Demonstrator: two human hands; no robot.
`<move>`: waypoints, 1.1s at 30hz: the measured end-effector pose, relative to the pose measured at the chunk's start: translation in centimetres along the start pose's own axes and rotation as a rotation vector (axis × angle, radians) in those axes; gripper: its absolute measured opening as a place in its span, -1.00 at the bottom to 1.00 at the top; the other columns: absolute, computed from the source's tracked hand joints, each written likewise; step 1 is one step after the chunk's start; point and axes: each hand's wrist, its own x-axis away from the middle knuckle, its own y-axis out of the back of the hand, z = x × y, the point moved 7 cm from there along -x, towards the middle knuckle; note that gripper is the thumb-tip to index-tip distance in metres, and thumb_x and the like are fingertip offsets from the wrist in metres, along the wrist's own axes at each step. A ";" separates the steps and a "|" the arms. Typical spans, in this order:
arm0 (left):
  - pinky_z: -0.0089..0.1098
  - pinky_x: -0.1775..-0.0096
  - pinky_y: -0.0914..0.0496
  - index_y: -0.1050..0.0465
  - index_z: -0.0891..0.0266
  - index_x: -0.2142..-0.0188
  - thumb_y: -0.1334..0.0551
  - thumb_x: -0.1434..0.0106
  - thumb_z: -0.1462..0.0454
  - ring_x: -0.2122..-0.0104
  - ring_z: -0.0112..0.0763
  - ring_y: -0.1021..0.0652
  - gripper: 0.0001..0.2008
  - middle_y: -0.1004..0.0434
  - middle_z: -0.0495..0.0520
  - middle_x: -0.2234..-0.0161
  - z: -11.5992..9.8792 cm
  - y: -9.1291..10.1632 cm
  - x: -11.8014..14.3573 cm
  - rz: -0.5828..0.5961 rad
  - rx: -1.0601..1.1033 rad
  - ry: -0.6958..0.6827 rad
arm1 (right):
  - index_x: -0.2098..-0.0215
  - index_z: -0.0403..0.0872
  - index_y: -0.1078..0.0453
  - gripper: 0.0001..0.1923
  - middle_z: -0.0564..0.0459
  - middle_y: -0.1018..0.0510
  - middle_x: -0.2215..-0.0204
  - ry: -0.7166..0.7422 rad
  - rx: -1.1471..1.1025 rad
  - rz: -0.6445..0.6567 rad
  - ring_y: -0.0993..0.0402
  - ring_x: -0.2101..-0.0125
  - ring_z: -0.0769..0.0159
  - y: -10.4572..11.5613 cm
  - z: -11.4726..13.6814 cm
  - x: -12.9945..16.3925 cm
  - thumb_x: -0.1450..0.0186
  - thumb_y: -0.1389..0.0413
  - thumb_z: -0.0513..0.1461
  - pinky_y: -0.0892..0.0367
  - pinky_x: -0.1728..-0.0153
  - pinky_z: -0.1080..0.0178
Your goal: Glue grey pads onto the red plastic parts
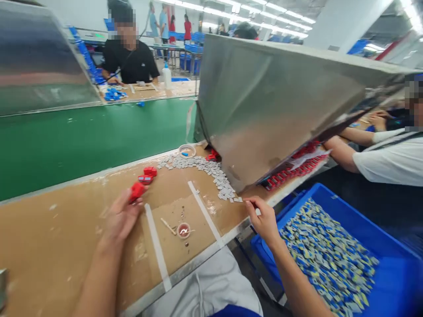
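Note:
My left hand (124, 215) is closed around a small red plastic piece (137, 191) above the brown work surface. Just beyond it lie more red pieces (150, 171), one with pale grey rectangles on it. My right hand (264, 219) is at the table's front edge, thumb and forefinger pinched together; whatever is between them, if anything, is too small to make out. Its fingertips are close to the end of a curved spread of small flat grey pieces (216, 173). Between my hands stand a little cup of reddish liquid (183, 230) and a thin pale stick (168, 226).
A large metal partition (264, 101) rises behind the grey pieces, with rows of red pieces (297, 169) beyond it. A blue bin (390, 273) full of small parts sits at lower right. Past the green belt (99, 132) a co-worker (132, 61) sits; another person's arm (343, 154) is at right.

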 end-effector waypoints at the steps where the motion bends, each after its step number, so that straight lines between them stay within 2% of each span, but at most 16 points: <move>1: -0.58 0.45 -0.44 -0.55 0.30 0.26 -0.47 0.01 0.30 0.52 -0.58 -0.49 -0.70 -0.69 0.10 0.27 0.5 -0.5 0.1 0.059 -0.033 -0.019 | 0.23 -0.06 -0.47 -0.71 -0.01 -0.56 0.38 0.047 -0.049 0.102 -0.47 0.41 0.26 -1.5 1.7 0.2 -0.46 -0.02 -0.07 -0.36 0.36 0.25; 3: -0.55 0.41 -0.45 -0.51 0.27 0.16 -0.56 0.15 0.29 0.46 -0.55 -0.52 -0.48 -0.67 0.07 0.25 1.6 -1.1 0.1 0.133 -0.095 -0.044 | 0.17 -0.06 -0.46 -0.73 -0.03 -0.57 0.34 0.121 -0.135 0.294 -0.49 0.37 0.25 -4.4 4.8 0.7 -0.48 0.00 -0.09 -0.37 0.34 0.25; 5: -0.51 0.41 -0.45 -0.45 0.24 0.11 -0.59 0.20 0.24 0.47 -0.53 -0.52 -0.36 -0.65 0.03 0.28 2.7 -1.2 0.0 0.157 -0.144 -0.060 | 0.05 -0.07 -0.44 -0.73 -0.03 -0.57 0.32 0.158 -0.195 0.469 -0.48 0.36 0.26 -6.8 7.2 1.1 -0.48 0.00 -0.09 -0.37 0.33 0.26; 9: -0.49 0.44 -0.44 -0.42 0.24 0.05 -0.55 0.07 0.07 0.52 -0.53 -0.51 -0.36 -0.65 0.02 0.32 3.6 -1.9 0.1 0.246 -0.259 -0.111 | -0.12 -0.06 -0.37 -0.64 0.01 -0.54 0.33 0.180 -0.297 0.754 -0.44 0.40 0.30 -9.7 10.5 1.7 -0.46 -0.08 -0.06 -0.35 0.36 0.28; 12: -0.50 0.45 -0.43 -0.45 0.28 0.15 -0.48 -0.02 -0.06 0.52 -0.49 -0.54 -0.43 -0.65 0.06 0.41 4.0 -2.0 0.1 0.274 -0.235 -0.070 | -0.10 -0.05 -0.40 -0.61 0.04 -0.53 0.36 0.221 -0.330 0.860 -0.42 0.43 0.31 -10.3 12.2 1.8 -0.41 -0.16 -0.03 -0.33 0.40 0.30; 15: -0.50 0.47 -0.43 -0.48 0.33 0.27 -0.36 -0.14 -0.15 0.55 -0.48 -0.56 -0.46 -0.63 0.12 0.47 4.7 -1.6 -0.1 0.269 -0.114 0.064 | 0.07 -0.06 -0.49 -0.74 0.02 -0.54 0.36 0.322 -0.316 0.871 -0.43 0.39 0.31 -10.3 13.9 1.7 -0.45 -0.12 -0.06 -0.33 0.35 0.29; 19: -0.46 0.33 -0.51 -0.53 0.37 0.25 -0.33 -0.25 -0.05 0.44 -0.42 -0.64 -0.54 -0.69 0.19 0.38 4.9 -1.3 -0.2 0.259 0.037 0.143 | 0.15 -0.05 -0.51 -0.76 -0.02 -0.57 0.30 0.423 -0.346 0.854 -0.49 0.30 0.30 -10.4 15.5 1.7 -0.51 -0.02 -0.16 -0.35 0.29 0.30; 23: -0.37 0.17 -0.52 -0.54 0.35 0.23 -0.44 -0.15 0.03 0.27 -0.32 -0.68 -0.59 -0.71 0.22 0.23 4.1 -1.3 -0.2 0.274 0.028 0.043 | 0.10 -0.04 -0.51 -0.79 -0.03 -0.59 0.24 0.454 -0.377 0.850 -0.53 0.25 0.30 -10.7 16.3 1.5 -0.51 -0.02 -0.23 -0.38 0.24 0.29; 25: -0.35 0.14 -0.50 -0.55 0.33 0.23 -0.51 -0.06 0.07 0.24 -0.32 -0.67 -0.58 -0.70 0.20 0.20 3.7 -1.3 -0.1 0.282 -0.015 -0.009 | 0.09 -0.05 -0.51 -0.79 -0.04 -0.59 0.23 0.437 -0.397 0.852 -0.53 0.23 0.30 -10.9 16.3 1.4 -0.50 -0.02 -0.25 -0.40 0.23 0.29; 29: -0.40 0.16 -0.43 -0.58 0.26 0.09 -0.55 0.02 0.14 0.24 -0.37 -0.61 -0.49 -0.69 0.10 0.21 3.2 -1.2 0.1 0.252 -0.123 -0.082 | 0.09 -0.06 -0.50 -0.80 -0.04 -0.58 0.25 0.398 -0.461 0.833 -0.53 0.26 0.30 -11.1 16.0 0.9 -0.50 -0.02 -0.26 -0.41 0.24 0.28; 33: -0.39 0.18 -0.38 -0.60 0.23 0.04 -0.50 -0.04 0.16 0.29 -0.39 -0.55 -0.53 -0.62 0.01 0.29 2.6 -1.7 0.5 0.255 -0.393 -0.189 | 0.08 -0.05 -0.51 -0.78 -0.06 -0.58 0.25 0.350 -0.497 0.808 -0.53 0.25 0.28 -11.3 15.5 0.8 -0.50 0.00 -0.24 -0.42 0.21 0.25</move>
